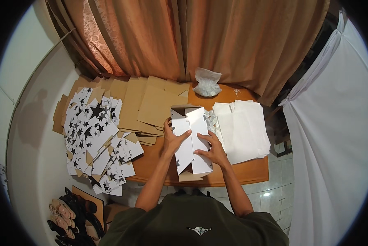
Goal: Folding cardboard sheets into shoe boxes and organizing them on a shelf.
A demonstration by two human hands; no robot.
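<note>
Home room, orange curtains (184, 37), shoes (67, 217) on floor, wooden table (249, 172)

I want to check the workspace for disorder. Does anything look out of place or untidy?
Yes. The star-printed sheets lie fanned unevenly, and some hang over the near left edge of the wooden table. The white sheets look fairly tidy. Both hands rest on a white folded box.

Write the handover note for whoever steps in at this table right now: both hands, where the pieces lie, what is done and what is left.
Left hand: flat on the white box blank, pressing its left panel.
Right hand: flat on its right panel.
Blank lies mid-table, flaps partly folded in, not closed.
Star-printed blanks piled at left, plain brown cardboard behind, white sheet stack at right, plastic bag at the back.
Done: folding started. Left: finish this box; the piles are flat.
</note>
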